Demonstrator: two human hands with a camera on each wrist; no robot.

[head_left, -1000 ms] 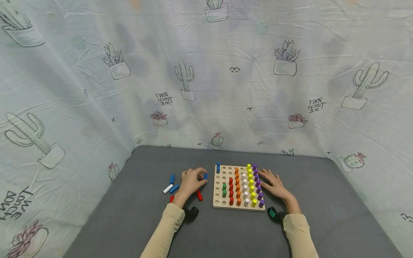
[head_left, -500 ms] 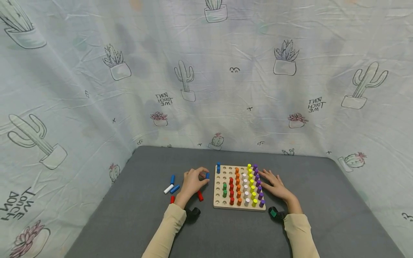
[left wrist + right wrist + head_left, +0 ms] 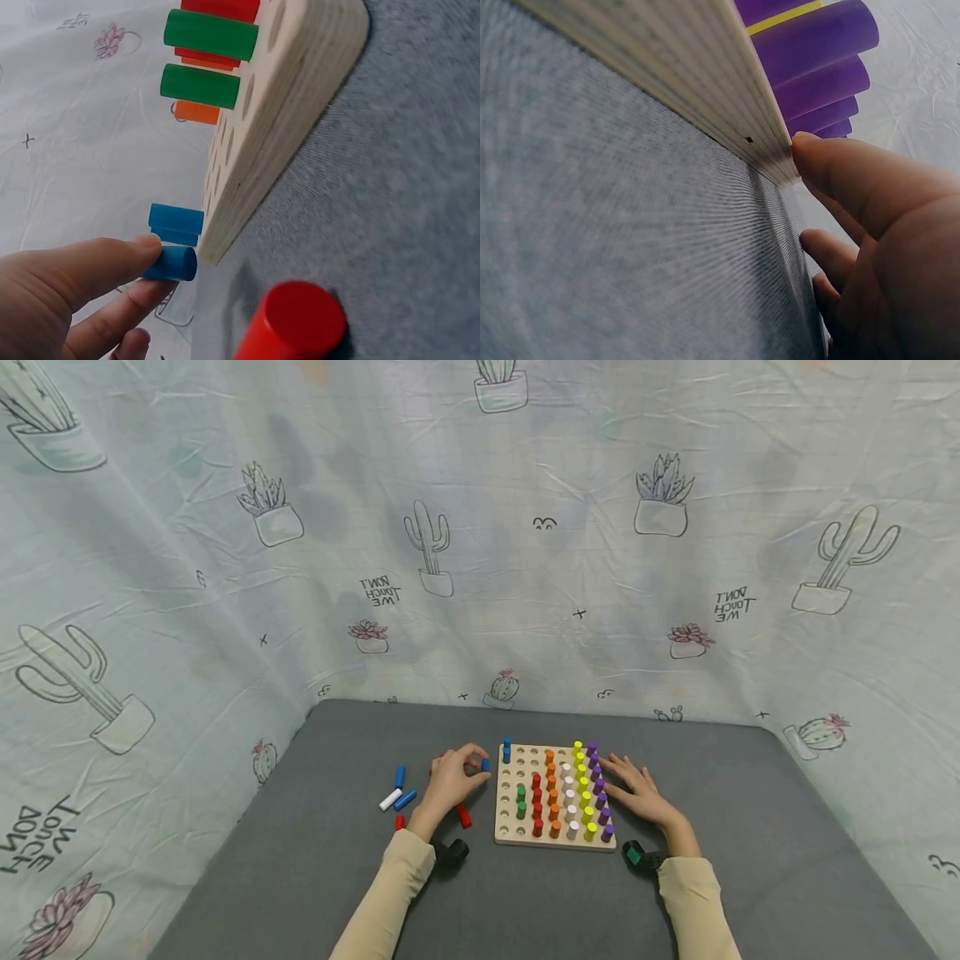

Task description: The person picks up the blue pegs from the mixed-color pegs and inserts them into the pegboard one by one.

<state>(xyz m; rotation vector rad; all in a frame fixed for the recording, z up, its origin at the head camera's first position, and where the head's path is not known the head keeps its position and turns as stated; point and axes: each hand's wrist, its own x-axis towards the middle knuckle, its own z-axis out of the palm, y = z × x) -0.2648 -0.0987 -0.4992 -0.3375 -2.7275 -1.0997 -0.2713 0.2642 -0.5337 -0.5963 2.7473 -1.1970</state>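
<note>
My left hand [image 3: 450, 782] pinches a blue peg [image 3: 178, 264] between thumb and fingers, just off the left edge of a wooden pegboard [image 3: 525, 841]. In the left wrist view the peg is tilted sideways, near two blue pegs [image 3: 176, 217] standing in the board's far left corner. Columns of green [image 3: 521, 810], red [image 3: 537, 811], orange [image 3: 553, 797], white [image 3: 570, 798], yellow [image 3: 584, 799] and purple pegs [image 3: 602, 800] fill part of the board. My right hand [image 3: 643, 795] lies with extended fingers at its right side; in the right wrist view a fingertip touches the edge.
Left of my left hand lie two loose blue pegs [image 3: 406, 800] and a white peg [image 3: 390, 799]. Red pegs [image 3: 464, 816] lie around that hand, partly hidden by it. The grey table [image 3: 555, 910] ends at a cactus-print cloth [image 3: 510, 610].
My left hand has moved slightly right with the blue peg, closer to the pegboard. A bit of red now shows behind that hand. The right hand stays at the board's edge.
</note>
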